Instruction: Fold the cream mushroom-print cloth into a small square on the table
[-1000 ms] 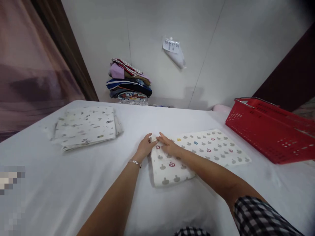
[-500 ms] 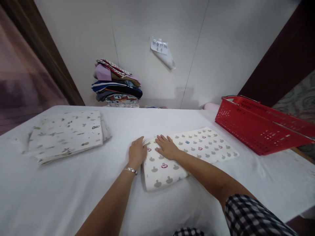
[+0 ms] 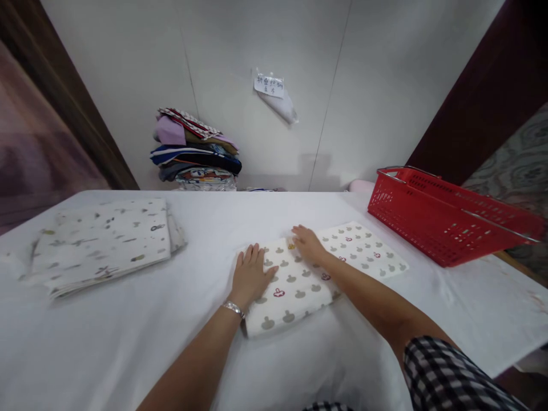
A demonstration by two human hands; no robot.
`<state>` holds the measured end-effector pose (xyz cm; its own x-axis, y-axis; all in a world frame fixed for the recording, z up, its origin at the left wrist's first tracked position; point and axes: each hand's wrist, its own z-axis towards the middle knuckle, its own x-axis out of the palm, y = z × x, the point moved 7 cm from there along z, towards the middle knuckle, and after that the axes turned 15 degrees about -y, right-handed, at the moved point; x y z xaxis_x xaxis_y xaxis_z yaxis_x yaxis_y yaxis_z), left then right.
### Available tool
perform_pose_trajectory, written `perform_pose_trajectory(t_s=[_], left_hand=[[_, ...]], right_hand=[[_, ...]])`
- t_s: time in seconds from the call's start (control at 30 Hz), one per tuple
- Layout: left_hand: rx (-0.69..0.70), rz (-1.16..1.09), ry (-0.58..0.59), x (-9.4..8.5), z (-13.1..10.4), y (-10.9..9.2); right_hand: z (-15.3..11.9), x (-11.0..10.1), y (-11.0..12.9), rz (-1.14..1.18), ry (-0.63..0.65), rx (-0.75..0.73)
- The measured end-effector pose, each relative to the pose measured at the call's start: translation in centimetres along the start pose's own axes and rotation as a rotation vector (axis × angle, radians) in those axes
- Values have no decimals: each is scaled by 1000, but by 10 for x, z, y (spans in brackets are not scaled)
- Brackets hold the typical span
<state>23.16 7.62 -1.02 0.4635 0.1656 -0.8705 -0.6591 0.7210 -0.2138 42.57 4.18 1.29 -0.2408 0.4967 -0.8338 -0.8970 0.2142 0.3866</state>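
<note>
Mushroom-print cloth (image 3: 295,285): While its left part lies doubled into a thicker block, its right part runs out thinner toward the red basket (image 3: 428,225), all of it flat on the white-covered table (image 3: 107,342).
Left hand (image 3: 250,278): palm down, fingers a little apart and thumb out to the side, gripping nothing; it rests on the block's left end, I'd say to pin the layers.
Right hand (image 3: 309,246): stretched out across the block, fingers loosely together near the far edge, with no cloth that I can see caught between them; presumably it flattens the top layer.
Under the fingers: the mushroom-print cloth is directly beneath both hands, its near edge uncovered by either.
Left side: another folded printed cloth (image 3: 107,240) lies well apart, likely set there to leave working room.
</note>
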Motion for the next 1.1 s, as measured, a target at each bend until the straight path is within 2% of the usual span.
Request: perform_pose_trajectory(t_s=[0.1,0.2,0.33,0.47,0.7,0.93,1.1], left_hand=[[-2,3,9,1,1,-1],[3,1,-1,1,0,-2],[11,-22,-35,1,-1,-1],[12,-45,-56,-2,0,-2],[22,-21,-59,-1,-1,-2],[33,-3,-68,-3,-1,-3],[36,-21,-75,-2,-1,-3]], right_hand=[[17,-19,-40,-72,-18,157],[28,-19,-57,-83,64,202],[34,-2,-56,-73,123,207],[38,9,-54,-59,90,211],[51,7,-67,-149,41,215],[53,13,-65,-217,49,133],[55,2,-83,-264,-38,187]])
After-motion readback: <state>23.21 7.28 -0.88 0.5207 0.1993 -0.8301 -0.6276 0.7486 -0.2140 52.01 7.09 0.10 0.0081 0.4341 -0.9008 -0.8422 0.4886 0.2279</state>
